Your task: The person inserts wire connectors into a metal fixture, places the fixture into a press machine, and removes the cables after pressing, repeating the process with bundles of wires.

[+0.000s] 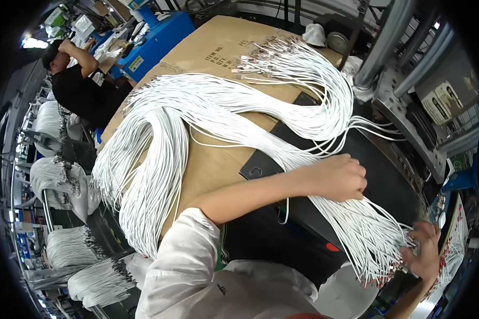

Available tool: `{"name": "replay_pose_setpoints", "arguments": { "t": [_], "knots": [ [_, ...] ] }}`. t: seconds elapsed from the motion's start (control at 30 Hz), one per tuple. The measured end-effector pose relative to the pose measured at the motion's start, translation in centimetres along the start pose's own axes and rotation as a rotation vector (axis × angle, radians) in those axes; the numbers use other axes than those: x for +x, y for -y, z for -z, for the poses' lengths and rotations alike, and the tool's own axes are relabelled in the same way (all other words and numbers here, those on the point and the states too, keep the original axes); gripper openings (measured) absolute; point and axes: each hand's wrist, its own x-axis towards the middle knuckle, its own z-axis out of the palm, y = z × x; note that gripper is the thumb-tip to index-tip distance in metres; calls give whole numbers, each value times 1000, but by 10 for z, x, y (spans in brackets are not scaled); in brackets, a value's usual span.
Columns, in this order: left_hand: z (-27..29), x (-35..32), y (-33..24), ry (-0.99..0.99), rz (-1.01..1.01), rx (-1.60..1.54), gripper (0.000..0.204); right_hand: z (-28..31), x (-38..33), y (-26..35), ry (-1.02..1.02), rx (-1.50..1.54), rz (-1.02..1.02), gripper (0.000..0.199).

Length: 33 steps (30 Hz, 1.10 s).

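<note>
My left hand (338, 178) is closed around a thick bundle of thin white cables (351, 228), its forearm lying across from the lower left. Beyond this fist the bundle fans out toward the lower right, where its ends carry small reddish and metallic tips. Up against those tips is my right hand (423, 250), thumb and fingers apart and curved about some of the ends. Behind the left hand the cables run back to the left, over the table. A second white bundle (324, 106) loops at the upper right, while a folded part (154, 138) droops over the left side.
Printed brown cardboard (218, 170) covers the tabletop, with a black pad (378, 175) at right. A machine with metal posts (380, 42) stands at the far right. More cable bundles (72, 247) hang on racks at left. Another person (82, 93) sits near a blue bench (167, 32).
</note>
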Motion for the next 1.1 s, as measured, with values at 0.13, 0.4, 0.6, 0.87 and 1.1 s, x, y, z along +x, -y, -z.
{"name": "replay_pose_setpoints", "arguments": {
  "t": [0.13,0.4,0.6,0.87,1.1],
  "knots": [
    [-10,-2,-16,-261,-35,324,22,-27,77,65,-195,490,-69,41],
    [-8,4,-17,-677,49,41,25,-22,84,39,195,658,-442,19],
    [-1,-3,-13,-254,63,-4,30,-15,33,-54,282,263,-321,22],
    [5,0,-13,-121,247,-132,33,-17,56,115,-313,492,-82,26],
    [3,16,-7,127,298,-159,30,-194,59,297,-37,405,1014,25]
  ]
}}
